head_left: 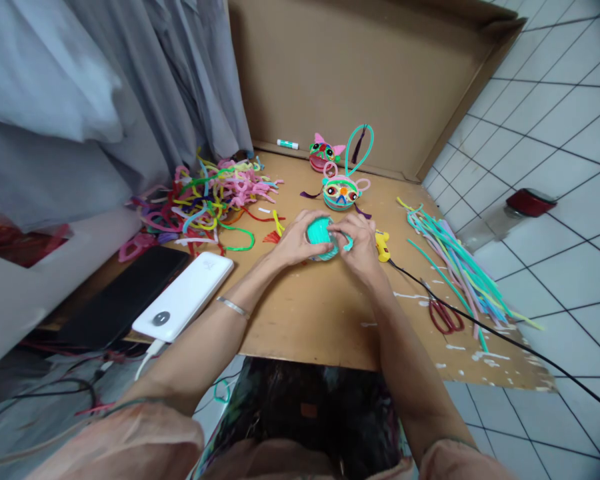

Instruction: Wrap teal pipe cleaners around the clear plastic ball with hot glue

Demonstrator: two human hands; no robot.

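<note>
My left hand (296, 239) and my right hand (360, 245) are both closed around a teal pipe-cleaner coil (321, 237) at the middle of the cardboard work surface (305, 313). The left cups its left side. The right's fingers pinch its right edge, where a short teal end sticks out. Just behind them stands a finished pipe-cleaner animal face (341, 192) with a teal loop on top, and a pink-eared one (324, 152) sits further back.
A tangled heap of colourful pipe cleaners (205, 200) lies at the left, a bundle of straight ones (455, 260) at the right. A yellow glue gun (382, 245) with a black cord, red scissors (445, 315), a white power bank (185, 296), a black phone (125, 297) and a glue stick (287, 144) surround the hands.
</note>
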